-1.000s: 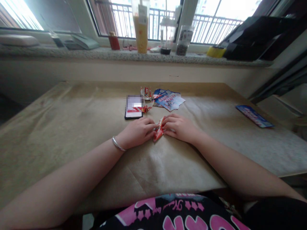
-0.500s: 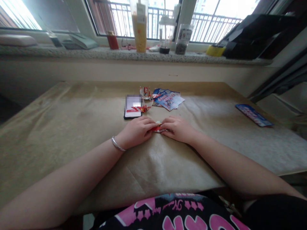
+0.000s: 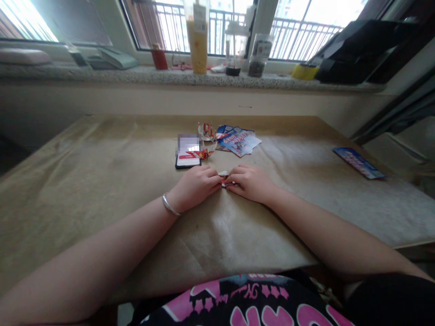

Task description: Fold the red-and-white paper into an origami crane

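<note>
A small piece of red and white printed paper (image 3: pixel 224 181) is between my two hands, low over the table. My left hand (image 3: pixel 197 186) pinches its left side, fingers pressed together. On its right side, my right hand (image 3: pixel 250 182) grips it with curled fingers. Most of the paper is hidden by the fingers. Just beyond my left hand lies a phone (image 3: pixel 188 161) with a lit screen. A folded red and yellow paper piece (image 3: pixel 200 155) overlaps the phone's right edge, and another folded paper shape (image 3: pixel 206 131) stands behind it.
Several blue printed cards (image 3: pixel 239 139) lie fanned beyond my right hand. A blue printed packet (image 3: pixel 358 163) is at the table's right. Along the stone windowsill (image 3: pixel 118 77) stand a tall yellow-filled container (image 3: pixel 198 50), cups and a black object (image 3: pixel 360 54).
My left hand has shifted slightly right, its fingertips closer to the right hand's. Less of the red paper shows between them. My right hand has barely moved.
</note>
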Tool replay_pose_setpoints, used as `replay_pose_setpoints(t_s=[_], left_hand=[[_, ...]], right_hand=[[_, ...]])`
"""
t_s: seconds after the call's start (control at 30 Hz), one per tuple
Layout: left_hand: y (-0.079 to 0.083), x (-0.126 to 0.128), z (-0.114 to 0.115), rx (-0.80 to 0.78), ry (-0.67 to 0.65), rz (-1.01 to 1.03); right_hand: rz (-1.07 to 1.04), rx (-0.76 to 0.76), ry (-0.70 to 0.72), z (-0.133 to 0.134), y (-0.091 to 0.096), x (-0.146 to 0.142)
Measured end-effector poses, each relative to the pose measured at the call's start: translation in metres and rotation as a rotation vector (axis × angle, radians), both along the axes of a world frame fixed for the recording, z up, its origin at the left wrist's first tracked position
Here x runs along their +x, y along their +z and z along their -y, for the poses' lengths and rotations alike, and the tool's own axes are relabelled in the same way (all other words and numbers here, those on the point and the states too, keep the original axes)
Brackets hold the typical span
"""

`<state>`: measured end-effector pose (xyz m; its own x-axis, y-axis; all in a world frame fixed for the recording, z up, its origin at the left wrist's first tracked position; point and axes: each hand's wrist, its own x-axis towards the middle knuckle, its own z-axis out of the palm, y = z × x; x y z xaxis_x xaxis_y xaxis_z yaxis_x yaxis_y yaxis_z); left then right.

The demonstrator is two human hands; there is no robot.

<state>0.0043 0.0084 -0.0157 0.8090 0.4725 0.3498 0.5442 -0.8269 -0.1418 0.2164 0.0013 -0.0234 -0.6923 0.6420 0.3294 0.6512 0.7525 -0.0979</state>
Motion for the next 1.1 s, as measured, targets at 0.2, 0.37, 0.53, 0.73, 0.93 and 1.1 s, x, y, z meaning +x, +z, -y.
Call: replay_pose_setpoints(t_s=[0.2, 0.37, 0.53, 0.73, 0.93, 1.1], left_hand=[[0.001, 0.002, 0.002, 0.003, -0.012, -0.028], [0.0, 0.003, 0.003, -0.017, 0.012, -0.042], [0.0, 0.004, 0.003, -0.031, 0.043, -0.034], [-0.001, 0.0, 0.0, -0.052, -0.006, -0.003], [-0.006, -0.008, -0.007, -0.045, -0.054, 0.026], [-0.002, -0.01, -0.007, 0.017, -0.139, -0.046]], right_hand=[[0.012, 0.015, -0.028, 0.003, 0.001, -0.003], [-0.021, -0.041, -0.059, 0.003, 0.001, -0.005], [-0.042, -0.098, -0.081, 0.004, 0.002, -0.008], [-0.06, -0.173, -0.126, 0.003, 0.001, -0.012], [-0.077, -0.214, -0.212, -0.001, -0.002, -0.011], [-0.132, -0.262, -0.238, -0.005, -0.003, -0.01]])
